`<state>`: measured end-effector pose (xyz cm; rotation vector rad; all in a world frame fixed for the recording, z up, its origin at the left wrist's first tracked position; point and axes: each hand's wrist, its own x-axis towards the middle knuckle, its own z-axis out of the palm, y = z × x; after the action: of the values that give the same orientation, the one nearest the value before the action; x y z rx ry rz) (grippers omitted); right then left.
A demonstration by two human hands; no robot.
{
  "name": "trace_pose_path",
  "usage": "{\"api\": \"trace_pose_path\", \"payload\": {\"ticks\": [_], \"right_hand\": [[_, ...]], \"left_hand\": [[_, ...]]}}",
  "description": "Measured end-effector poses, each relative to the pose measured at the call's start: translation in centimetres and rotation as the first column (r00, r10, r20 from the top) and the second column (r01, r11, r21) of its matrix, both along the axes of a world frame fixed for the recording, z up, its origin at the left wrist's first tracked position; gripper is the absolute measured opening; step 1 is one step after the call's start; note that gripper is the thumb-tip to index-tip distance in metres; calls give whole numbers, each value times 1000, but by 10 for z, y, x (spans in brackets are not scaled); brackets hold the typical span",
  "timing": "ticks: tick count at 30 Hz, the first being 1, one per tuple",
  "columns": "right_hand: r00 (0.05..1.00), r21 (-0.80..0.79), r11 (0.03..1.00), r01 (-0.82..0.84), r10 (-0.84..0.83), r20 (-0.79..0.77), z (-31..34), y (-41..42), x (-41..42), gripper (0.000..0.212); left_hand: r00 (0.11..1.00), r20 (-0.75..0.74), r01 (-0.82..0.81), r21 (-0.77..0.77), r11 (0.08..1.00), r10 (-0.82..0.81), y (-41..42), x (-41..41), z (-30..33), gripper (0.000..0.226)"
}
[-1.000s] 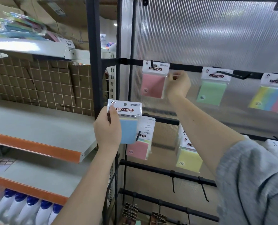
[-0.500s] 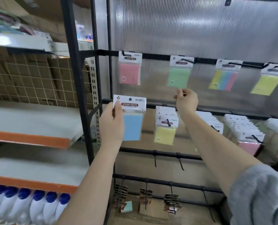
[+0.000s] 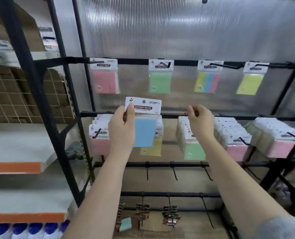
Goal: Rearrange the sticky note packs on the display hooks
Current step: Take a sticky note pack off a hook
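Since the earlier frames, my right hand (image 3: 201, 122) has dropped from the top rail (image 3: 134, 60) to the second rail (image 3: 229, 118), and my left hand (image 3: 121, 131) has carried the blue pack (image 3: 144, 126) to the right, in front of that second rail. My left grip is clamped on the blue pack: thumb on the white header card, fingers behind it. The pack is upright, held clear of any hook, overlapping a hanging stack with a yellow pack (image 3: 152, 148) at its front. My right grip is curled together, fingertips pinched at the second rail; I cannot tell whether they hold anything. On the top rail hang four packs, left to right: pink (image 3: 105, 80), green (image 3: 160, 81), striped (image 3: 207, 81), yellow (image 3: 250, 82). Fuller stacks hang along the second rail, with a green pack (image 3: 194, 150) just below my right wrist. Bare hooks (image 3: 174, 171) project from the third rail.
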<state>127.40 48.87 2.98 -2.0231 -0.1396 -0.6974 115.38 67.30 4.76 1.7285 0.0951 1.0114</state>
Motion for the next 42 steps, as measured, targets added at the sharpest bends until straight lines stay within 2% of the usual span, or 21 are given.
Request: {"api": "trace_pose_path", "payload": {"ticks": [6,12,22,25,32,37,42], "right_hand": [[995,-37,996,86,-87,-51,-16,-70,16,19],[988,-90,986,138,-143,-52,-24,-161,37,25],[990,-220,973,74,-97,-99,-21,-311,76,21],[993,-204,978,33,-55,-103,-21,-346,81,20],[984,-183,982,37,-69,-167,-35,-391,87,25],[954,-203,979,18,-78,-289,-46,-407,90,35],[933,-117,993,-19,-24,-358,-54,-417,92,36]], "left_hand": [[998,28,49,55,997,-51,-55,33,7,44],[990,107,89,85,992,-97,-138,71,11,43],[984,161,85,-10,996,-82,-301,124,14,43],[984,158,79,-14,997,-76,-337,132,15,44],[983,135,130,-50,990,-122,-398,148,19,45],[967,142,214,6,977,-212,-427,162,22,44],[927,196,316,52,947,-320,-456,176,45,41]]}}
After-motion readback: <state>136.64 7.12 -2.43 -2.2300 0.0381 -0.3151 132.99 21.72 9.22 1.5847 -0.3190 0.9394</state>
